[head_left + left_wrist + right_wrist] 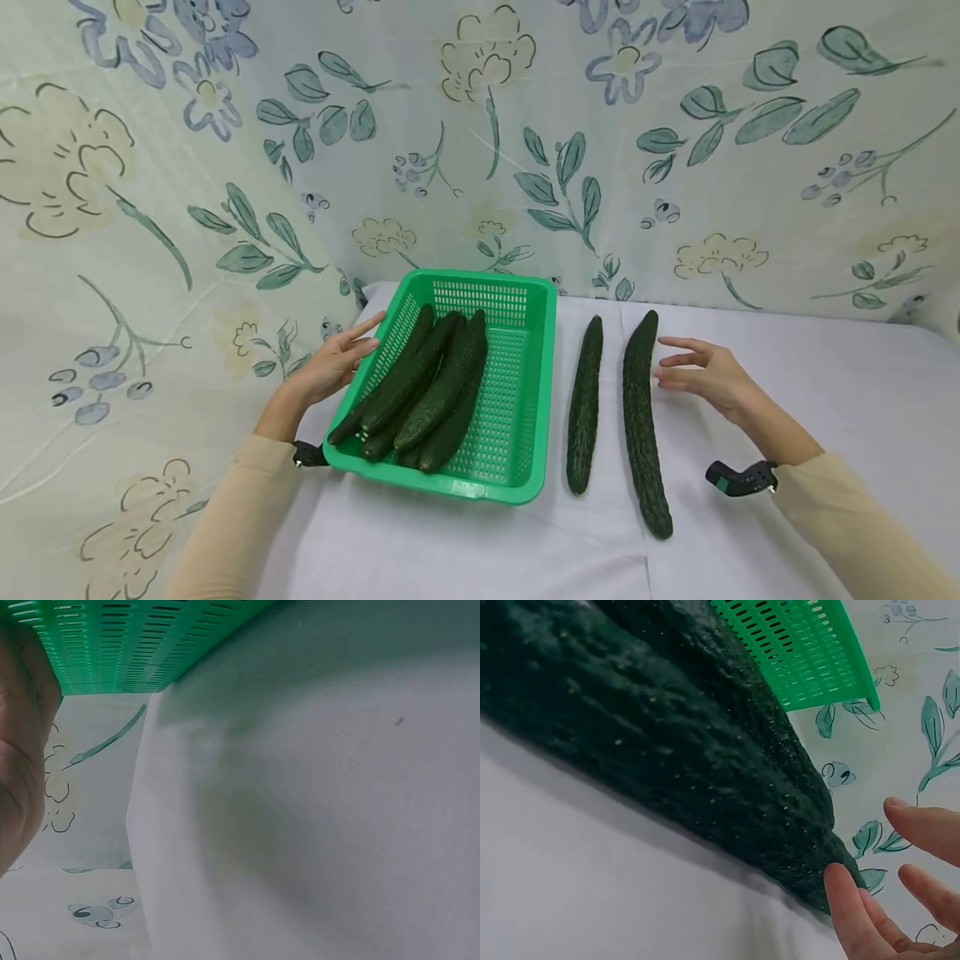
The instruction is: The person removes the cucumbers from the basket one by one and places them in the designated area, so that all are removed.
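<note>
A green plastic basket (pixel 542 400) with slotted walls holds several dark green cucumbers (pixel 442 383), piled toward its left side. At the basket's left wall is my left hand (pixel 330 372), its fingers extended up near the rim; in the left wrist view part of this hand (pixel 19 742) shows beside the slotted wall. Right of the basket, a shorter cucumber (pixel 585 408) and a longer, slightly bent cucumber (pixel 641 425) lie lengthwise on the cloth. My right hand (pixel 708 375) is just right of the longer one, fingers spread and holding nothing. Its fingertips (pixel 844 892) overlap that cucumber's far end in the right wrist view.
A white cloth (pixel 810 375) covers the table. Behind it hangs a floral curtain (pixel 480 208), which also runs down the left side. Each wrist wears a black band, one of them the right wristband (pixel 742 481).
</note>
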Tool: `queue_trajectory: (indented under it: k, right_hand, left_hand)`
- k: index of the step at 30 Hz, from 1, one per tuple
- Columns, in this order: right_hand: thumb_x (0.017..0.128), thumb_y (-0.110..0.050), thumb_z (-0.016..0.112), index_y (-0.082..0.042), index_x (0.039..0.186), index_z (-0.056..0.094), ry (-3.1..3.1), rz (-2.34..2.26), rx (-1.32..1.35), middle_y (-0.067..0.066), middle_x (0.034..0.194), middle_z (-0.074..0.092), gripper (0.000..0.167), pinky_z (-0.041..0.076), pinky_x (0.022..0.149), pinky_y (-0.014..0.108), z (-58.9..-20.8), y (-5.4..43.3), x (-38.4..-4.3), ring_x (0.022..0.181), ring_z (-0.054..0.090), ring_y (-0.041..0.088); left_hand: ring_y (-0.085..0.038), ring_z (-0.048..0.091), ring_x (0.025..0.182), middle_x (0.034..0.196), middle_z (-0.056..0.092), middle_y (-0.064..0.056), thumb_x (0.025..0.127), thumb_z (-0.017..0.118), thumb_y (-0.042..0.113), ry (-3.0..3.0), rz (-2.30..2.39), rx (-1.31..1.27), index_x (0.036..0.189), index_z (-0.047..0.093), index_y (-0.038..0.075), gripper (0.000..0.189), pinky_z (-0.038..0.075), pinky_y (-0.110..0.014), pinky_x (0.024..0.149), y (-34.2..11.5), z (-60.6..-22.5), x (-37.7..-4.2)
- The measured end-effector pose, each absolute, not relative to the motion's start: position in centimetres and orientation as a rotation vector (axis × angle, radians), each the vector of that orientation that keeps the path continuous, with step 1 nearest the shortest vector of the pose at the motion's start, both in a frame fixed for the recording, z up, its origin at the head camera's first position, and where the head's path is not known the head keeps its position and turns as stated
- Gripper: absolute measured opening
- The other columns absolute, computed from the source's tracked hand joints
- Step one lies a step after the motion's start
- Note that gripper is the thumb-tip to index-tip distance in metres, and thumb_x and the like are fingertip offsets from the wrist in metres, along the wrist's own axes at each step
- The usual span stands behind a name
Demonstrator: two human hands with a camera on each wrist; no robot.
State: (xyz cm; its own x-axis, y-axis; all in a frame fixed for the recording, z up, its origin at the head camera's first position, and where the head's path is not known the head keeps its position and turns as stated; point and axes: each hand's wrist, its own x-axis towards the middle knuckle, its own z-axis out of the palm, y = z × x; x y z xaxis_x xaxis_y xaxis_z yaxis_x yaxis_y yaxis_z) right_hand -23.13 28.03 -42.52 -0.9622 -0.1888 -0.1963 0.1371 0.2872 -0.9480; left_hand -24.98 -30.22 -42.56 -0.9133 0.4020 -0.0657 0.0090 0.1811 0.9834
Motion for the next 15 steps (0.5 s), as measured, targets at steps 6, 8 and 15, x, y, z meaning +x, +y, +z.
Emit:
queue_trajectory:
  k: [6,8,15]
  right_hand:
    - [0.093,-0.013,0.073,0.004,0.155,0.028,2.313,-1.748,-0.067,0.030,0.128,0.046,0.078,0.054,0.086,0.035,-40.7,27.4,-23.8,0.092,0.072,0.017]
    - [0.093,-0.014,0.073,0.004,0.155,0.028,2.307,-1.763,-0.077,0.029,0.128,0.045,0.078,0.054,0.086,0.034,-40.1,27.0,-24.1,0.092,0.072,0.017]
    - [0.096,-0.015,0.070,0.002,0.156,0.029,2.285,-1.794,-0.161,0.030,0.132,0.041,0.074,0.055,0.086,0.033,-37.7,25.2,-24.9,0.093,0.071,0.018]
  left_hand:
    - [-0.011,0.028,0.047,0.076,0.038,-0.002,0.108,0.047,0.025,2.144,1.793,0.392,0.160,0.026,0.026,0.057,0.030,-0.029,0.044,-30.2,-42.6,-25.1]
    - [-0.010,0.029,0.047,0.079,0.042,-0.003,0.108,0.048,0.025,2.146,1.793,0.382,0.160,0.026,0.027,0.057,0.030,-0.029,0.045,-30.1,-42.5,-25.0]
    - [-0.011,0.027,0.047,0.096,0.049,-0.005,0.108,0.047,0.025,2.145,1.799,0.394,0.160,0.025,0.027,0.056,0.028,-0.030,0.044,-30.2,-42.5,-25.0]
